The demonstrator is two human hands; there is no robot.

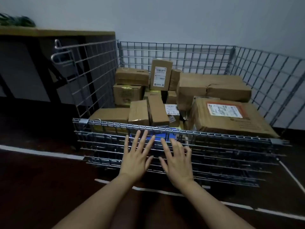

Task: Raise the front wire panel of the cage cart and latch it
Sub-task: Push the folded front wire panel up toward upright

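Note:
A wire cage cart [181, 52] stands against the wall, filled with cardboard boxes [226, 116]. Its front wire panel [222, 156] hangs folded down over the lower front, below a horizontal top rail [206, 134]. Both my hands reach out over the middle of that lowered panel. My left hand [137, 156] is flat with fingers spread, fingertips just under the rail. My right hand [177, 161] is beside it, fingers spread and slightly curled. Neither hand grips a wire. A metal latch [83, 121] sits at the rail's left end, another at the right end [279, 141].
The cart's left side panel [85, 75] and right side panel [270, 83] stand upright. A dark table with a wooden top [57, 33] is at the left, close to the cart. White tape lines [41, 152] mark the dark floor.

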